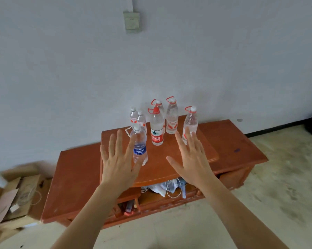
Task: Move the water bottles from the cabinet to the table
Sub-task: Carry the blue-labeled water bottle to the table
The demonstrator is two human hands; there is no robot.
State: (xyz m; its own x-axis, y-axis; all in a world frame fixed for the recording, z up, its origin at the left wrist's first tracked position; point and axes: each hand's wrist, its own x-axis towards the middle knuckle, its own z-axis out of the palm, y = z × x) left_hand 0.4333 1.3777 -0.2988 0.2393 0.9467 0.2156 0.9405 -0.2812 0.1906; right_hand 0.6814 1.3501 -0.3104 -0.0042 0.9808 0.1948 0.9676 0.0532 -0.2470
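while no bottle is lifted yet, all seven stand upright on the raised middle top of the orange-brown wooden cabinet (232,141), near the pale wall. the table is not in view.

hands:
- left hand (118,162): fingers straight, spread wide, holding nothing. it overlaps the clear plastic bottle with the blue label (140,150); cannot tell if they touch.
- right hand (191,159): likewise wide and empty. its fingertips overlap the far-right clear bottle with a red loop handle (190,123).

risks, left to right:
- the blue-label bottle stands nearest the front, so a careless swipe could tip it off the edge.
- the small clear bottle at rear left (133,115) and its twin (141,121) stand almost touching; pulling one could topple the other.
- the tall clear bottle with red cap and red-and-white label (157,128) stands close in front of another (159,105). a loop could snag a finger and drag a neighbour over.

counts:
- flattened brown cardboard boxes (13,194): number unclear.
- bottles: 7 (small 2; blue label 1; red-and-white label 1; others with red loops 3).
- hands: 2.
- cabinet: 1.
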